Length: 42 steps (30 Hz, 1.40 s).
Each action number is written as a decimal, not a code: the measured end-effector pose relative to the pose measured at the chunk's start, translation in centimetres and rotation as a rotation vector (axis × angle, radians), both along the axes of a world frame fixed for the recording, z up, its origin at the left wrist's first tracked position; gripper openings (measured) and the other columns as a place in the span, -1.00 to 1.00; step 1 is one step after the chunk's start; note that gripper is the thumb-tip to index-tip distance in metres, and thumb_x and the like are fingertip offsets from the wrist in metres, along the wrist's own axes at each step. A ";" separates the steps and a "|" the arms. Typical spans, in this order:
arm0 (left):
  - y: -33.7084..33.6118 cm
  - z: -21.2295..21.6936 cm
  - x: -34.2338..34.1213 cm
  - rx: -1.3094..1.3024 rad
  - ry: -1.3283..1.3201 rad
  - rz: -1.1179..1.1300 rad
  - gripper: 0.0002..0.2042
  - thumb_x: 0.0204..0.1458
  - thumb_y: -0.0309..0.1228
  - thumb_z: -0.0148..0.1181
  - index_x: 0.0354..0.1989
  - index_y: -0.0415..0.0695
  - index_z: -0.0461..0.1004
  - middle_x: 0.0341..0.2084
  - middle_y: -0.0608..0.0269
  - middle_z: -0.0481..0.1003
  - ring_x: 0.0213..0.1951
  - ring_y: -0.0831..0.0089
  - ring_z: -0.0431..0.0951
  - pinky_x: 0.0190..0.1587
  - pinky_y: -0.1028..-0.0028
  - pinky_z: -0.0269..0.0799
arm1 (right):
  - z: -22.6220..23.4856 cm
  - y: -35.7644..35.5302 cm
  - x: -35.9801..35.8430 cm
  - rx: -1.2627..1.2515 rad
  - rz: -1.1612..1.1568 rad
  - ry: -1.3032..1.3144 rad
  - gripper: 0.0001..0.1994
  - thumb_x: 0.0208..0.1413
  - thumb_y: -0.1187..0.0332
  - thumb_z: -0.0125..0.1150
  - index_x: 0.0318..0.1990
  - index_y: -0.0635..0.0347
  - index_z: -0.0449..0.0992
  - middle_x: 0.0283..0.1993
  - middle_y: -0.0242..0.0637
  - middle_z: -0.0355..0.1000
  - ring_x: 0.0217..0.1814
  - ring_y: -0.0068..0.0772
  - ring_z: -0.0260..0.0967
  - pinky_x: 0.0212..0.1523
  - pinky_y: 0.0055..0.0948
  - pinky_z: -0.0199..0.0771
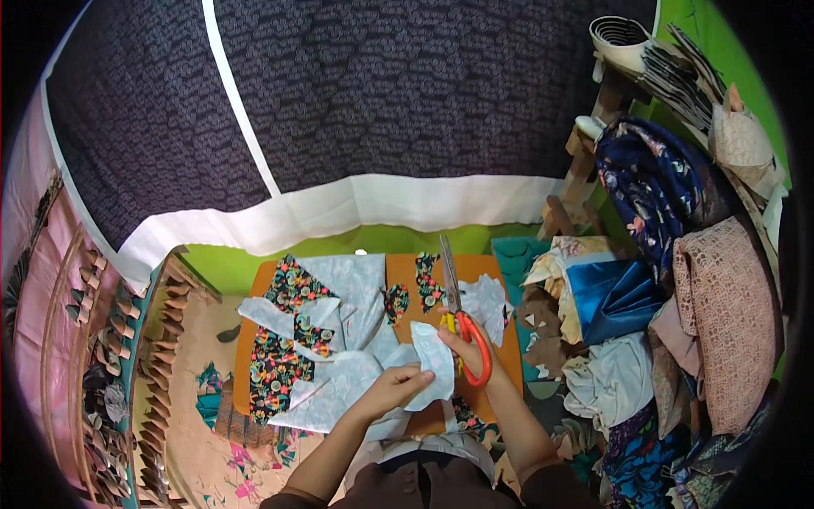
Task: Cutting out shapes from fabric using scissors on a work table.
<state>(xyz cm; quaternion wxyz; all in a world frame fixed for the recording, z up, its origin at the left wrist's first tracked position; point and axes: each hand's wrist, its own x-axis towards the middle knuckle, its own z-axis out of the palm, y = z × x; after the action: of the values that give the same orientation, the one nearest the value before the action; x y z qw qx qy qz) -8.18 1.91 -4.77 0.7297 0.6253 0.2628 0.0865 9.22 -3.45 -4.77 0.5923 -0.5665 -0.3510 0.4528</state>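
Observation:
My left hand [397, 390] is closed on a small pale cloth piece [431, 360], its thumb lying on top. Just to the right, my right hand [469, 349] grips scissors [451, 284] with red and yellow handles, blades pointing away from me. The scissors stand beside the pale piece; whether they touch it I cannot tell. Under both hands, cloth with a dark floral print [275, 356] and a pale reverse side [356, 284] spreads over an orange-brown board [398, 265]. Smaller cut pieces, such as a floral scrap [429, 280] and a pale scrap [483, 301], lie beyond my hands.
Racks of shoe-shaped forms [157, 373] stand at the left. Fabrics are heaped at the right, among them a shiny blue cloth [612, 293] and a pink lace roll [729, 310]. A dark curtain [407, 93] hangs beyond the board. Scraps [242, 471] litter the floor.

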 end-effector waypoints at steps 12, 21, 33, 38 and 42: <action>0.1 -2.1 4.0 -0.136 -0.263 0.392 -0.73 0.13 -0.21 -0.21 -0.48 -0.11 0.28 -0.67 0.45 0.19 -0.61 0.68 0.18 -0.54 0.68 0.13 | 1.1 -0.8 1.9 0.041 0.114 0.178 -0.55 -0.10 0.49 0.17 -0.01 0.21 0.22 -0.62 -0.48 0.19 -0.73 -0.73 0.06 -0.73 -0.69 0.04; -0.3 -0.1 4.0 -0.283 -0.439 0.347 -0.63 0.04 -0.28 -0.07 0.00 -0.15 0.20 -0.21 0.29 0.34 -0.18 0.54 0.33 -0.15 0.55 0.21 | 4.0 -0.3 6.1 0.026 0.237 -0.001 -0.57 -0.11 0.48 0.16 -0.02 0.21 0.24 -0.65 -0.52 0.16 -0.76 -0.74 0.04 -0.74 -0.69 0.04; 3.6 -1.1 2.8 0.363 -0.152 0.673 -0.63 0.07 -0.31 -0.09 0.04 -0.19 0.21 -0.13 0.19 0.32 -0.08 0.42 0.32 -0.05 0.48 0.23 | 4.5 1.7 8.3 0.048 0.368 -0.234 -0.56 -0.14 0.41 0.16 -0.03 0.25 0.26 -0.62 -0.48 0.18 -0.72 -0.69 0.08 -0.73 -0.66 0.07; 4.5 0.7 6.2 0.412 -0.215 0.257 -0.66 0.06 -0.33 -0.05 0.00 -0.19 0.29 -0.25 0.29 0.41 -0.21 0.58 0.36 -0.13 0.61 0.23 | 3.5 2.2 8.6 0.021 0.529 -0.329 -0.54 -0.16 0.42 0.15 -0.02 0.26 0.25 -0.60 -0.48 0.19 -0.70 -0.69 0.09 -0.71 -0.66 0.08; 4.7 0.9 6.8 0.126 -0.102 0.040 -0.74 0.01 -0.33 0.07 -0.15 -0.16 0.36 -0.35 0.40 0.41 -0.30 0.70 0.34 -0.26 0.66 0.23 | 5.0 1.6 8.7 -0.009 0.577 -0.355 -0.54 -0.19 0.43 0.14 -0.03 0.29 0.25 -0.54 -0.47 0.22 -0.63 -0.70 0.11 -0.65 -0.67 0.10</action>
<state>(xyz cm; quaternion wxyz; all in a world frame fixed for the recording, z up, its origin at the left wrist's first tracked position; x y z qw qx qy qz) -1.37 6.66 -3.85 0.6994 0.6595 0.2317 0.1488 17.94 -1.80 0.20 0.3667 -0.5165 -0.5925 0.4976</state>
